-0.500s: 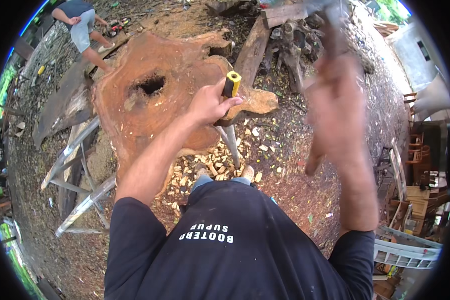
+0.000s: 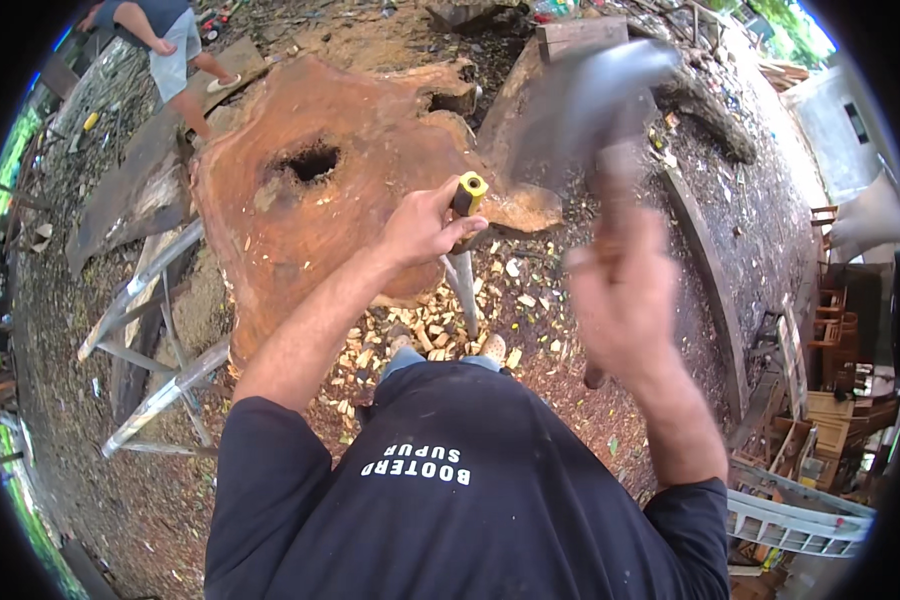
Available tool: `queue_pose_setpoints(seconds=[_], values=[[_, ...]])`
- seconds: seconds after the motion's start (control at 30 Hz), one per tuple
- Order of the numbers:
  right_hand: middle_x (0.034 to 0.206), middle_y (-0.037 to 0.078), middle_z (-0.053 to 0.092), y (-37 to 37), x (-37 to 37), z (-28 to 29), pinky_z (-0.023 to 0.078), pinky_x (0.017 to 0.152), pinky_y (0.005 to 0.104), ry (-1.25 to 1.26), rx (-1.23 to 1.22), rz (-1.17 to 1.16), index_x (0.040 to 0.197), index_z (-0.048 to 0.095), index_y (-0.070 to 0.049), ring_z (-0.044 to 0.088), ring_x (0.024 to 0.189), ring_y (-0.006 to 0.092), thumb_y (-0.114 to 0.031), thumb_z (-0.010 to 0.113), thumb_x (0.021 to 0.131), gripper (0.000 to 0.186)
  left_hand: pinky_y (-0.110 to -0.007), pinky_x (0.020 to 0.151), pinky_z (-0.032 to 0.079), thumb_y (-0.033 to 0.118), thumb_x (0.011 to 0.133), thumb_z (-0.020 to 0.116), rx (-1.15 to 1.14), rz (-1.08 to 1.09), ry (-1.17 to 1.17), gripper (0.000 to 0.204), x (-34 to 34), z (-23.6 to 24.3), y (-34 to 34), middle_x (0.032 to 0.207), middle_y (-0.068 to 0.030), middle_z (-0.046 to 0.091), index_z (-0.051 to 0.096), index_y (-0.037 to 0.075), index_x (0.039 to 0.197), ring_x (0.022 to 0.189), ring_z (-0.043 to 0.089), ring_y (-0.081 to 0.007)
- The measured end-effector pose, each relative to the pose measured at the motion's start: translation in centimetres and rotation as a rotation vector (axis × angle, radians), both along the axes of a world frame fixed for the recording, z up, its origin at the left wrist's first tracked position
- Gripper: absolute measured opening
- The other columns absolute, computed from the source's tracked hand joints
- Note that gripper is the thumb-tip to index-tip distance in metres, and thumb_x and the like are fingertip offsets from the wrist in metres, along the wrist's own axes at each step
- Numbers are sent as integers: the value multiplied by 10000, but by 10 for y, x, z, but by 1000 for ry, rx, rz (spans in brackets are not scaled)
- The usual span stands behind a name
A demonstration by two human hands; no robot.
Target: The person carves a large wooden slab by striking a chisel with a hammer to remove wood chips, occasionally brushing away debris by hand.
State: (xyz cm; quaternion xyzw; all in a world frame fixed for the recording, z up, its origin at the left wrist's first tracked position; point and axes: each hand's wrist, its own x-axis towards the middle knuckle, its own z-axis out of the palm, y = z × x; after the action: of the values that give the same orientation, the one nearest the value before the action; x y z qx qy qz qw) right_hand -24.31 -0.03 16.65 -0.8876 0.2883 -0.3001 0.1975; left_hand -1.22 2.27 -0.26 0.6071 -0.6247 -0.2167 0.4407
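Note:
My left hand (image 2: pixel 425 230) is closed round the yellow-and-black handle of a chisel (image 2: pixel 469 190), held upright at the right edge of a large wood slab (image 2: pixel 300 240). The hand and the slab hide its blade. Off to the right, my right hand (image 2: pixel 625 305), smeared by motion, grips the wooden handle of a hammer-like tool (image 2: pixel 613 185). That tool's broad grey metal head is too blurred to tell its exact kind, and it is raised apart from the chisel. A dark hole (image 2: pixel 310 163) opens in the reddish-brown slab.
Metal legs (image 2: pixel 175 390) show at the slab's left. Pale wood chips (image 2: pixel 435 325) cover the ground around my feet. A person (image 2: pixel 173 65) stands at the far left beside boards. A long plank (image 2: pixel 705 270) lies to the right, with wooden furniture (image 2: pixel 835 410) and a ladder (image 2: pixel 800 520) farther out.
My right hand has swung left and slightly down with the tool, whose metal head has come across toward the chisel. My left hand keeps nearly the same place on the chisel.

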Motion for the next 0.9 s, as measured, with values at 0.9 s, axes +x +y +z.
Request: queue_pose_setpoints(seconds=[0.9], values=[[682, 104, 595, -3, -59, -84, 503, 539, 411, 376, 704, -232, 986, 523, -32, 592, 556, 213, -162, 612, 861, 201, -394, 901, 535, 264, 855, 778, 259, -113, -16, 305, -28, -4, 16, 1023, -88, 705, 665, 104, 1088, 1013, 671, -239]])
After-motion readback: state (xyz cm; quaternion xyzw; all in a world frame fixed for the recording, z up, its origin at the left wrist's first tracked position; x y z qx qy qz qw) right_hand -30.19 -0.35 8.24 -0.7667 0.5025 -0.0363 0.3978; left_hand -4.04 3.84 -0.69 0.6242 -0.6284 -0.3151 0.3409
